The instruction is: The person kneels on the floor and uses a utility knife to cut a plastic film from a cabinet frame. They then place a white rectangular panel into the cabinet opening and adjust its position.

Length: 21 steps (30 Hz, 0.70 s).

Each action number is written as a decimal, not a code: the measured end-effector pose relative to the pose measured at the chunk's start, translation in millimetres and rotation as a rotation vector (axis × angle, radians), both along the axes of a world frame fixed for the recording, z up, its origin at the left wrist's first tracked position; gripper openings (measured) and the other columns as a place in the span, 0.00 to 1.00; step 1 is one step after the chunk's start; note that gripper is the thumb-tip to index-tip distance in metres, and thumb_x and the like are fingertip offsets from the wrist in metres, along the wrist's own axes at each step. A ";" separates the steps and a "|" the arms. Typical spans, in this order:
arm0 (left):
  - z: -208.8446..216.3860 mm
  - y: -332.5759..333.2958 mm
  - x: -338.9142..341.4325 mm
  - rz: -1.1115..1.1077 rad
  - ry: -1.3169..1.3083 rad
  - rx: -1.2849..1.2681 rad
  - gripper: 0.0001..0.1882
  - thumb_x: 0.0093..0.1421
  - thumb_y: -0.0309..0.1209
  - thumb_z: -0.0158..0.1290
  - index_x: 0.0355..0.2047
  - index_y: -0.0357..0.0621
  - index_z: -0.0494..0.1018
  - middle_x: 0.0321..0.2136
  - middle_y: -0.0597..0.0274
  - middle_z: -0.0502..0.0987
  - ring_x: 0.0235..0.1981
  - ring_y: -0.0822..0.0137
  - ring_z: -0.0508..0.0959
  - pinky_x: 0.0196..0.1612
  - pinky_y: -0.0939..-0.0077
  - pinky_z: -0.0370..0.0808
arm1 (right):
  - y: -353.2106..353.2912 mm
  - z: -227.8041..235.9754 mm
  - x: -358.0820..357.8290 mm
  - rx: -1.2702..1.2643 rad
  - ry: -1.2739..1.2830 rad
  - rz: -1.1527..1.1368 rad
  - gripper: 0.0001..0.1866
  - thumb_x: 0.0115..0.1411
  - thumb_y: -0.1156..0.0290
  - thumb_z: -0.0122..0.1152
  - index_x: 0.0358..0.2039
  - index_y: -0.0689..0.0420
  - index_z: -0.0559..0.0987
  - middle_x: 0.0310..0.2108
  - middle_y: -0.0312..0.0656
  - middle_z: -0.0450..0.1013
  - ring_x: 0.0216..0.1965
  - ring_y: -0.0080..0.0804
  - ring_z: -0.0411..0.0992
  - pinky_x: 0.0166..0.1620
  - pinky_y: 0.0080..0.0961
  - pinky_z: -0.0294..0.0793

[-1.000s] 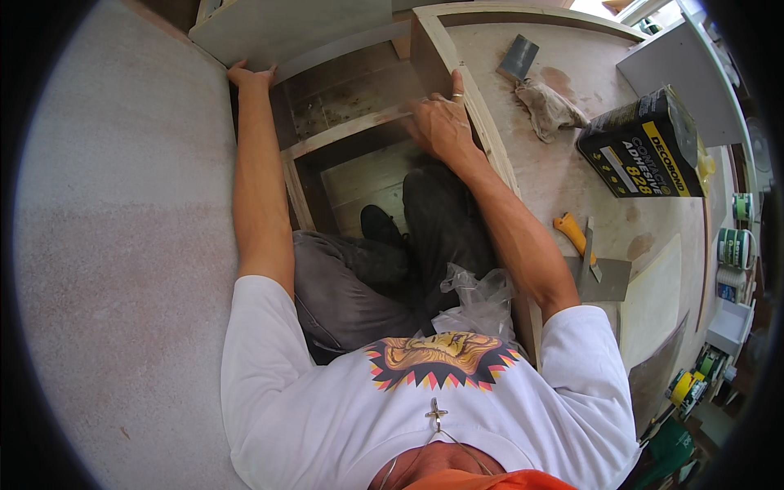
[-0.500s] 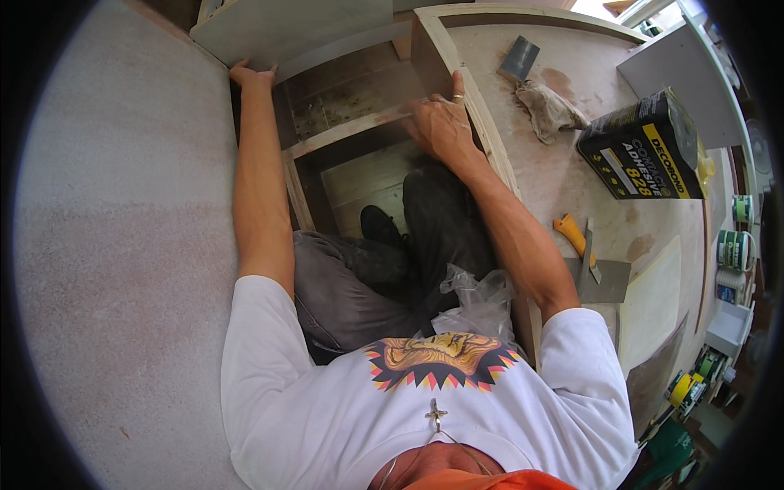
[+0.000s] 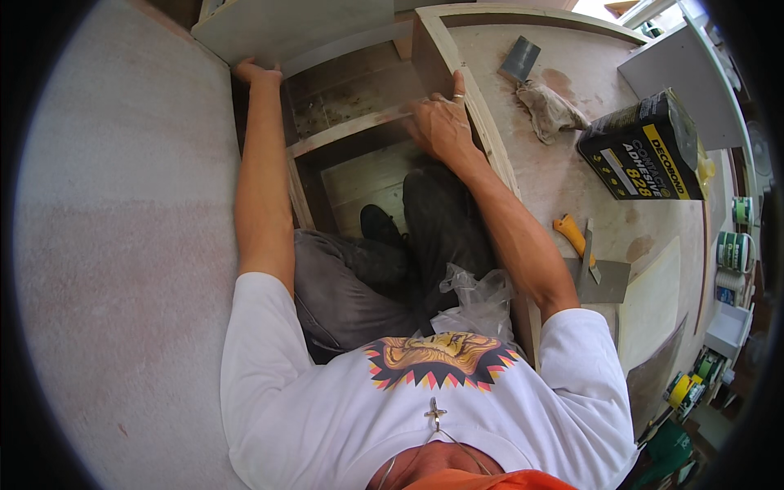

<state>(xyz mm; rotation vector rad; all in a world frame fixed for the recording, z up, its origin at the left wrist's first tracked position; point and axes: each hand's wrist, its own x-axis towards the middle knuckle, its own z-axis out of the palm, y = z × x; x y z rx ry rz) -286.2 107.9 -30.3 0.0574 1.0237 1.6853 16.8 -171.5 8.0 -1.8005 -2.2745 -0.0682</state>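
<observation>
Cabinet carcass [image 3: 359,155] of pale wood, open toward the person, seen from above; dark interior with a horizontal shelf board [image 3: 347,131] across it. Left hand [image 3: 255,72]: arm stretched forward along the left side panel, fingers curled over the carcass's far left corner under a grey-white board [image 3: 302,28]; whether they grip or merely press cannot be told. Right hand [image 3: 439,124]: laid flat at the junction of shelf board and right side panel [image 3: 457,77], fingers together and extended, thumb raised along the panel edge, a ring on one finger; nothing clamped in it. Person's legs in dark trousers extend into the lower compartment; clear plastic bag [image 3: 478,298] lies on the lap. Table [image 3: 563,196], a pale worktop just right of the carcass, carries: black rectangular adhesive can [image 3: 641,151] with yellow label, lying tilted; crumpled cloth [image 3: 551,110] near the can; grey scraper blade [image 3: 519,59] beside the cloth; yellow-handled knife [image 3: 574,237] close to the right forearm, next to a grey square offcut [image 3: 604,278]. Small tins [image 3: 735,249] stand at the far right edge. Left of the person, a large pinkish-grey sheet [image 3: 122,245].
</observation>
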 end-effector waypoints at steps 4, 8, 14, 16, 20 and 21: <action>-33.3 -6.2 -3.6 0.094 0.144 0.039 0.26 0.63 0.35 0.45 0.62 0.46 0.66 0.61 0.56 0.68 0.55 0.60 0.73 0.59 0.58 0.71 | 5.3 6.4 -10.8 -0.041 0.011 0.005 0.13 0.60 0.60 0.66 0.44 0.45 0.86 0.36 0.38 0.83 0.48 0.39 0.79 0.73 0.67 0.35; -55.7 -4.4 14.9 0.170 0.160 -0.039 0.18 0.66 0.33 0.42 0.54 0.41 0.67 0.52 0.54 0.69 0.46 0.60 0.73 0.52 0.65 0.71 | 5.7 5.6 -6.6 -0.032 0.020 -0.012 0.13 0.61 0.60 0.65 0.45 0.45 0.86 0.37 0.38 0.84 0.49 0.38 0.79 0.73 0.67 0.34; -51.9 -24.0 27.5 0.210 0.153 -0.049 0.19 0.65 0.23 0.39 0.55 0.35 0.67 0.49 0.51 0.71 0.44 0.57 0.75 0.50 0.64 0.76 | 7.9 2.5 -8.2 -0.043 0.019 -0.031 0.12 0.61 0.61 0.65 0.45 0.44 0.86 0.38 0.38 0.84 0.50 0.37 0.78 0.73 0.66 0.33; -54.2 -29.5 29.7 0.175 0.166 -0.071 0.22 0.65 0.24 0.39 0.59 0.34 0.65 0.53 0.47 0.69 0.49 0.52 0.75 0.56 0.60 0.75 | 7.8 2.4 -9.1 -0.041 0.010 -0.036 0.12 0.61 0.61 0.65 0.44 0.44 0.86 0.39 0.38 0.84 0.50 0.36 0.78 0.73 0.65 0.32; -59.9 -33.4 38.0 0.121 0.156 -0.096 0.23 0.67 0.26 0.40 0.61 0.33 0.64 0.56 0.44 0.69 0.52 0.49 0.76 0.60 0.58 0.75 | 8.6 -7.8 -4.5 0.074 0.065 0.020 0.11 0.62 0.60 0.63 0.42 0.46 0.86 0.33 0.41 0.83 0.46 0.40 0.79 0.73 0.67 0.34; -60.8 -34.1 38.3 0.100 0.186 -0.085 0.23 0.66 0.25 0.41 0.61 0.33 0.64 0.56 0.44 0.69 0.52 0.49 0.76 0.59 0.59 0.75 | 9.4 -11.1 -3.9 0.123 0.088 0.043 0.11 0.62 0.59 0.63 0.40 0.48 0.86 0.31 0.43 0.83 0.44 0.42 0.80 0.72 0.68 0.35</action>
